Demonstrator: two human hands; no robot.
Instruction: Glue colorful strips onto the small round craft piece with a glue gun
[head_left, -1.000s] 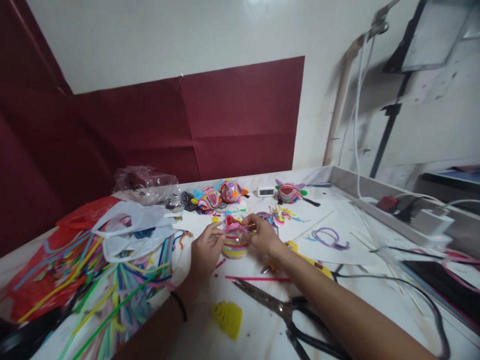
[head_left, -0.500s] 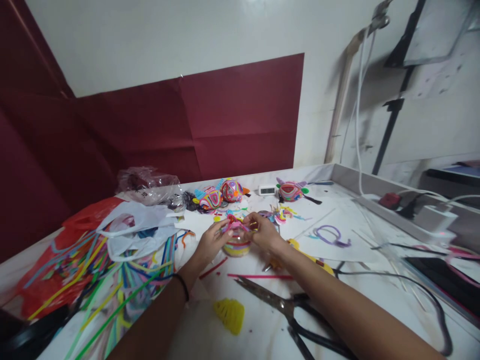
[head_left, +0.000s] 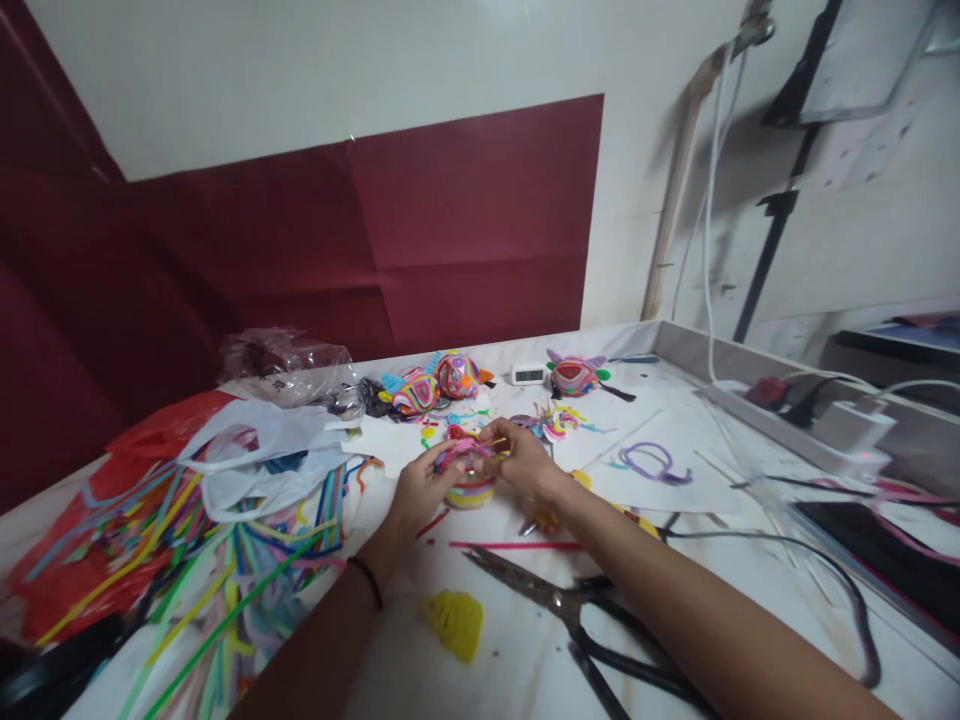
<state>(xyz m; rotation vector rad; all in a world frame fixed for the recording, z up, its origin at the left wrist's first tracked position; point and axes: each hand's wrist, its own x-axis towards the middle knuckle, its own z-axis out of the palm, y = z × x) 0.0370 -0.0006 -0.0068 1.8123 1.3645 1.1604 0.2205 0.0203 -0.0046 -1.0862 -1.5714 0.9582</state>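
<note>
At a cluttered white craft table (head_left: 525,670), the left hand (head_left: 420,490) and right hand (head_left: 517,460) pinch a small striped ball of coiled multicoloured pipe cleaners (head_left: 469,488) at the table's centre, fingers closed on its pink top strands. Light, soft and springy, it looks best gripped by its sides. Large black-handled scissors (head_left: 570,620) lie nearby.

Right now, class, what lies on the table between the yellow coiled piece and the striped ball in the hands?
In the head view: a thin pink strip between yellow coiled piece and striped ball.
</note>
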